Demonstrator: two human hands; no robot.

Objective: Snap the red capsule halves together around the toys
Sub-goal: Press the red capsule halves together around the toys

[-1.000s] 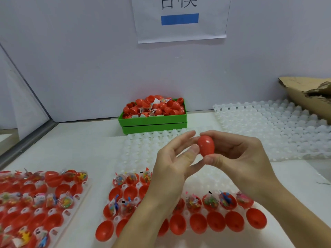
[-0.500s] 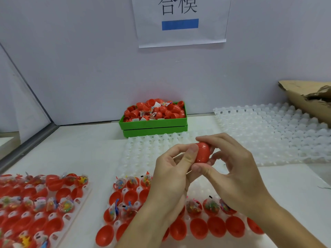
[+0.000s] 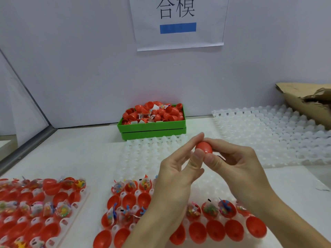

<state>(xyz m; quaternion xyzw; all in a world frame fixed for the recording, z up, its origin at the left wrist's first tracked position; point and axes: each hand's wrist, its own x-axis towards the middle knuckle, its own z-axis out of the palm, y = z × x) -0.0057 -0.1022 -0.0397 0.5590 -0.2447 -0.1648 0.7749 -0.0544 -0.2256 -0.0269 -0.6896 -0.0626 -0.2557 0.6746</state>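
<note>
Capsule: a red capsule (image 3: 204, 147) sits held up between both hands, above the white tray (image 3: 143, 154) in the middle of the table; only its upper, rounded side shows.
Left hand: the left hand (image 3: 177, 174) pinches the capsule's left end, forefinger over the top and thumb pressed against its near side.
Right hand: the right hand (image 3: 238, 163) wraps the capsule's right end, fingers curled behind it and thumb across the front, touching the left thumb.
Seam: hidden by the thumbs, so I cannot tell whether the halves are fully closed.
Near tray: below the hands, open red halves (image 3: 215, 231) rest in rows, some holding bagged toys (image 3: 211, 210), others bare.
Left tray: another tray (image 3: 53, 221) at the table's left edge carries more halves and bagged toys.
Bin: a green bin (image 3: 152, 127) by the wall is heaped with red shells.
Far right: more white trays (image 3: 268, 133) lie flat, with a torn cardboard box (image 3: 304, 102) just behind.
Wall: a paper sign (image 3: 179, 22) with a blue bar hangs above the bin.
</note>
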